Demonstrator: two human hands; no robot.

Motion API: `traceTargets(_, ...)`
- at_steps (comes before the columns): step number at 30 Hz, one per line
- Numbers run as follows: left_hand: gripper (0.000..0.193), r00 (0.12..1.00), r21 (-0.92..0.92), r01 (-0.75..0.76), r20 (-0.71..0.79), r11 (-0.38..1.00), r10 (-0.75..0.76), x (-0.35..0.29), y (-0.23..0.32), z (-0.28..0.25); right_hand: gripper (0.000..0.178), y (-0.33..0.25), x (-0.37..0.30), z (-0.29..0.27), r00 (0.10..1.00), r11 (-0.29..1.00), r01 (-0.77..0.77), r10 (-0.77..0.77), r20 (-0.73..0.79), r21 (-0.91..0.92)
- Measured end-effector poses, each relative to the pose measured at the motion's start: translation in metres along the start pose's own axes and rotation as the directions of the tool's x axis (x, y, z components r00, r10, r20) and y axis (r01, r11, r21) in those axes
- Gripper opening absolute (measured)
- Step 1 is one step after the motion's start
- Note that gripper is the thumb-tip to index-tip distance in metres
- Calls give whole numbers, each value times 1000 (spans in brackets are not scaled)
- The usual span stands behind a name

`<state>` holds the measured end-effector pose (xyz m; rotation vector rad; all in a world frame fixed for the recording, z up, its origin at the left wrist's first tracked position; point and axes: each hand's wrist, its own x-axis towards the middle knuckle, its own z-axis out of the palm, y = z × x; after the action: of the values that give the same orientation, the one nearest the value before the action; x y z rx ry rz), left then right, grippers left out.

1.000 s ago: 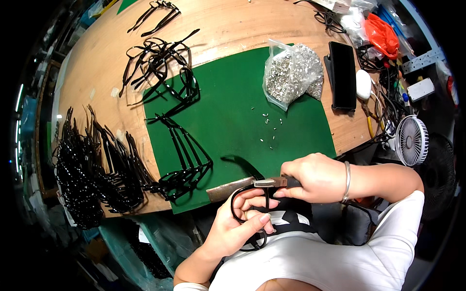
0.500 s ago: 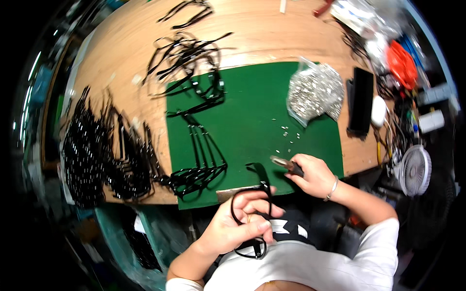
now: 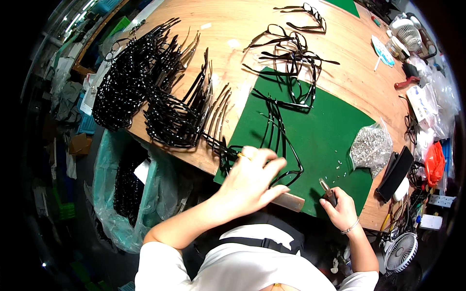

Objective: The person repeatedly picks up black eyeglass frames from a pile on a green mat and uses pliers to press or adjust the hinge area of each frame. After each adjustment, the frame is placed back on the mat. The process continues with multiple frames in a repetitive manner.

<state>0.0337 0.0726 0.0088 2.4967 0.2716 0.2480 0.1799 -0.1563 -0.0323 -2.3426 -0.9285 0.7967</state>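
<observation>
My left hand (image 3: 252,180) reaches palm-down over a small stack of black eyeglass frames (image 3: 292,173) at the near left of the green mat (image 3: 330,128). Its thumb and fingers are apart, and it partly covers the stack; I see no frame gripped in it. In my right hand (image 3: 341,208), near the mat's right front edge, is a pair of pliers (image 3: 330,194) with dark handles and metal jaws pointing up and left. Small silvery pieces (image 3: 340,168) lie loose on the mat beyond the pliers, close to a clear bag of similar pieces (image 3: 371,148).
Many black eyeglass frames (image 3: 141,82) are heaped on the left of the table, and several more (image 3: 296,58) lie at the mat's far edge. A lined teal bin (image 3: 104,194) stands below left. On the right are a black case (image 3: 395,172) and a small fan (image 3: 401,252).
My left hand has gone from holding an eyeglass frame near my body to the stack on the left. The view has turned left. My right hand still holds the pliers.
</observation>
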Motion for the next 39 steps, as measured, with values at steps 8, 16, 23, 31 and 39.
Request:
traceTargets(8,33,998,236,62,16,970,-68,-18,-28,24,25,-4,2,1,999,999,-51,51,16,6)
traceTargets(16,45,998,33,63,-18,997,-63,-36,18,-7,24,-5,3,0,999,999,-40,39,34,24)
traceTargets(23,54,979,-209,203,30,957,-202,-58,37,14,24,-5,2,6,1000,1000,7,-7,-8,-4)
traceTargets(31,50,981,554,94,87,827,-171,-21,-15,22,25,0,1,6,998,998,20,-17,-60,54)
traceTargets(39,28,908,218,-220,402,951,118,-20,18,-73,29,-3,2,3,1000,1000,3,-3,-10,-13)
